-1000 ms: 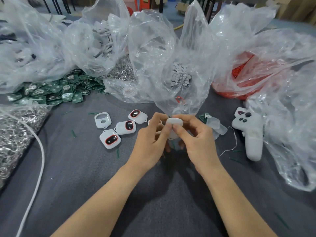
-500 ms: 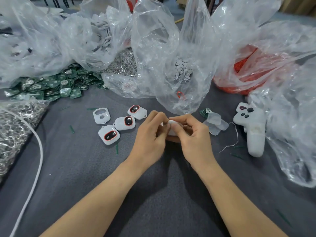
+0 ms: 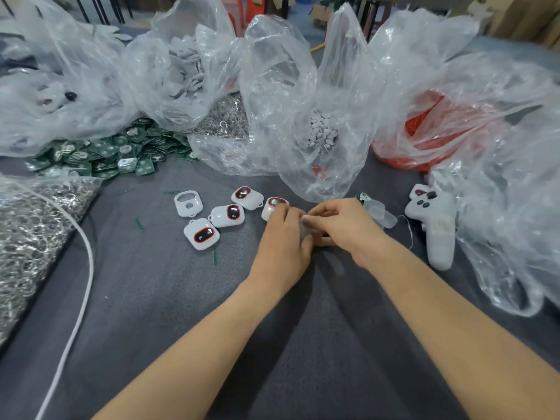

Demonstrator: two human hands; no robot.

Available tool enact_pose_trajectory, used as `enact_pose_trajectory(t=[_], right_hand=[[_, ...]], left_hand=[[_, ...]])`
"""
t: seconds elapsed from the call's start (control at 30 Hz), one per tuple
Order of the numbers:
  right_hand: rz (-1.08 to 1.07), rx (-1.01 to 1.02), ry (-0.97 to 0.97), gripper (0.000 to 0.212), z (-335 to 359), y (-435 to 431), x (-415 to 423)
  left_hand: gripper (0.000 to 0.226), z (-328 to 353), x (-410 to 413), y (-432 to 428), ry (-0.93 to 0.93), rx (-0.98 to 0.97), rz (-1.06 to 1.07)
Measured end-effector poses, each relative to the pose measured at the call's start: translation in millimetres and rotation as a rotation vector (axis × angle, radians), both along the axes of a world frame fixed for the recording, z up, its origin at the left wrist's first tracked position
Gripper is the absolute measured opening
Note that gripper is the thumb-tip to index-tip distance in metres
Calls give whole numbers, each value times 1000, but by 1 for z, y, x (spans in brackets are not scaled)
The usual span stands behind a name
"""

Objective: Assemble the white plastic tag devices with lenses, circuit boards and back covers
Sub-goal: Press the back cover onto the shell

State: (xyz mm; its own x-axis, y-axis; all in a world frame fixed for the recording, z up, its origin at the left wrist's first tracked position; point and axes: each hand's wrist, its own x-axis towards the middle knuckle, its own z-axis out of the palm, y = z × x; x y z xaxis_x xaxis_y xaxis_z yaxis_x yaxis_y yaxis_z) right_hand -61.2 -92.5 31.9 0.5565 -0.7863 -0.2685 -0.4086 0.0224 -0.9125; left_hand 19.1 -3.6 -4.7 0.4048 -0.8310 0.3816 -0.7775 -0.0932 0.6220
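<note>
Left hand (image 3: pixel 281 241) and right hand (image 3: pixel 344 228) each grip the white tag (image 3: pixel 305 223); I judge it light, rigid, slick, best edge-held.

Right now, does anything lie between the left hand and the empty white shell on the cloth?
Yes. A lens-fitted tag lies on the straight path from the left hand to the empty shell, with two more beside it. All lie flat, so reaching over seems possible.
</note>
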Motion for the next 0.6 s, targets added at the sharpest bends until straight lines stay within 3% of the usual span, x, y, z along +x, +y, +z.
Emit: enact_pose_trajectory(t=[0.13, 0.27, 0.6], right_hand=[[36, -65, 84, 12, 3, 4, 9], [14, -24, 26, 14, -1, 7, 6], [-71, 28, -102, 19, -17, 17, 6]], left_hand=[[27, -2, 1, 3, -55, 51, 69], [37, -7, 3, 6, -159, 197, 160], [12, -3, 11, 11, -55, 63, -9]])
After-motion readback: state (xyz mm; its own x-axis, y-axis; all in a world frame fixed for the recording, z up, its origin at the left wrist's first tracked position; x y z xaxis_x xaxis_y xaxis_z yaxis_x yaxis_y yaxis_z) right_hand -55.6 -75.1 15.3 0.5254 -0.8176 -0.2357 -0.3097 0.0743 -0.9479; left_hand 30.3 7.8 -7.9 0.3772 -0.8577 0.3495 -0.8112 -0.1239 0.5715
